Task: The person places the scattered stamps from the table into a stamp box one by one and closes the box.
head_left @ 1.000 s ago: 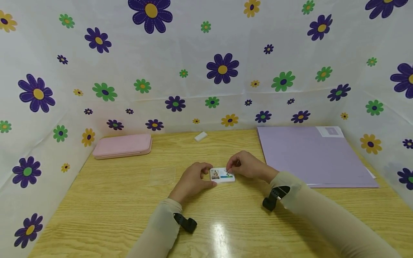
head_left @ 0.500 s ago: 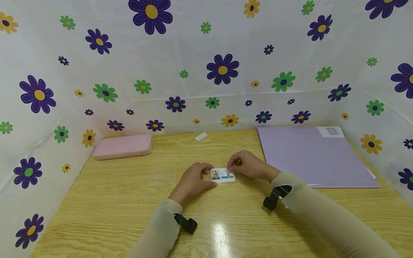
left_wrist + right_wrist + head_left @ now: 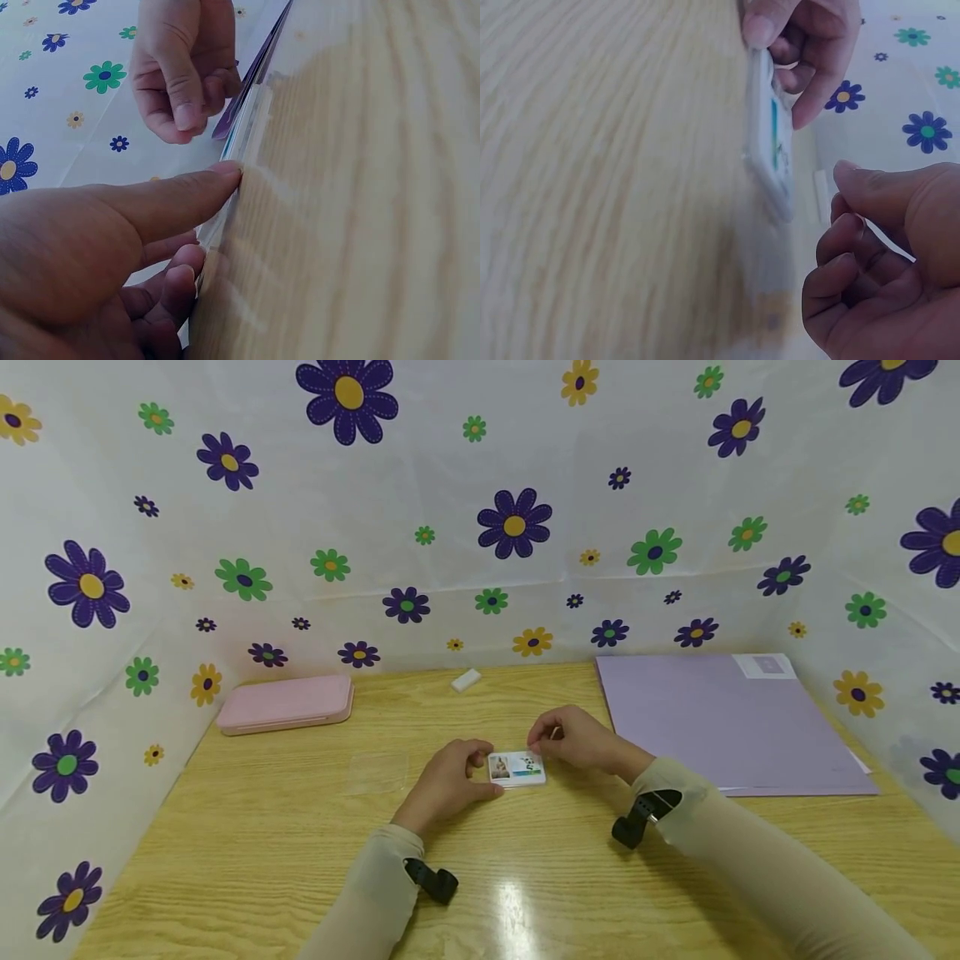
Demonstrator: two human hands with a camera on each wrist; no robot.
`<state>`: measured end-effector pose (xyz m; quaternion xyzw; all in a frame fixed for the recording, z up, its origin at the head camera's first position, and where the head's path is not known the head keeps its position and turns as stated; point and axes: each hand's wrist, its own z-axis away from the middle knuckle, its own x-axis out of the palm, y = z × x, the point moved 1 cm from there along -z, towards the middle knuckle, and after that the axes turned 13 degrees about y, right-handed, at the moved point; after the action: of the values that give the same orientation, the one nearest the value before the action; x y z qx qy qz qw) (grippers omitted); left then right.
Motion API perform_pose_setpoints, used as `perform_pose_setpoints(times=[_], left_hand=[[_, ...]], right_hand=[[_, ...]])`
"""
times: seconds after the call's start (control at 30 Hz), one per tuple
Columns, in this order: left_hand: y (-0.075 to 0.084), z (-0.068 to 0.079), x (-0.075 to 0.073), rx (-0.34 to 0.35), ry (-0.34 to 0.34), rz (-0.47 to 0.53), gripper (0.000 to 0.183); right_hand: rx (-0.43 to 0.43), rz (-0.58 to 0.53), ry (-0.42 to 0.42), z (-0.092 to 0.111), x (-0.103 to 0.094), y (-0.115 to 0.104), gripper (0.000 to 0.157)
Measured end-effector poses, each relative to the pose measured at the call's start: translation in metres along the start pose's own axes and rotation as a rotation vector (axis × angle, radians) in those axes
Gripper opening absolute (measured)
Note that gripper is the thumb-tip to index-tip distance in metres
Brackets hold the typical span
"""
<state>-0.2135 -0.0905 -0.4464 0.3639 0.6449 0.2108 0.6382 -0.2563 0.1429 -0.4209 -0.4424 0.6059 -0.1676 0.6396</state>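
Observation:
A small white printed card (image 3: pixel 517 769) with rounded corners lies flat on the table. It bears a picture at its left, a dark pattern at its right and a blue-green stripe. Its edge looks thick; whether it is one piece or layers I cannot tell. My left hand (image 3: pixel 444 778) holds its left end, thumb at the near edge and fingers at the far one. Just off the far right corner is my right hand (image 3: pixel 573 739). In the right wrist view its curled fingers (image 3: pixel 840 244) stand apart from the card, with nothing visible between them.
Left of my left hand lies a thin clear plastic piece (image 3: pixel 377 774). A pink case (image 3: pixel 287 703) stands at the back left, a small white block (image 3: pixel 466 680) at the back middle. Purple folders (image 3: pixel 720 727) cover the right side. Flowered cloth (image 3: pixel 420 468) walls the table.
My right hand has shifted slightly away from me, from over the card's far right corner to just off it, uncovering more of the print. The left hand keeps its hold.

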Motion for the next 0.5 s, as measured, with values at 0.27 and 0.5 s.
perform_pose_setpoints(times=[0.27, 0.5], left_hand=[[0.001, 0.0, -0.004, 0.009, -0.005, 0.028, 0.058], [-0.001, 0.004, -0.012, 0.006, 0.027, 0.039, 0.054]], right_hand=[[-0.026, -0.028, 0.006, 0.0, -0.002, -0.013, 0.008], [-0.022, -0.055, 0.015, -0.001, 0.0, -0.023, 0.015]])
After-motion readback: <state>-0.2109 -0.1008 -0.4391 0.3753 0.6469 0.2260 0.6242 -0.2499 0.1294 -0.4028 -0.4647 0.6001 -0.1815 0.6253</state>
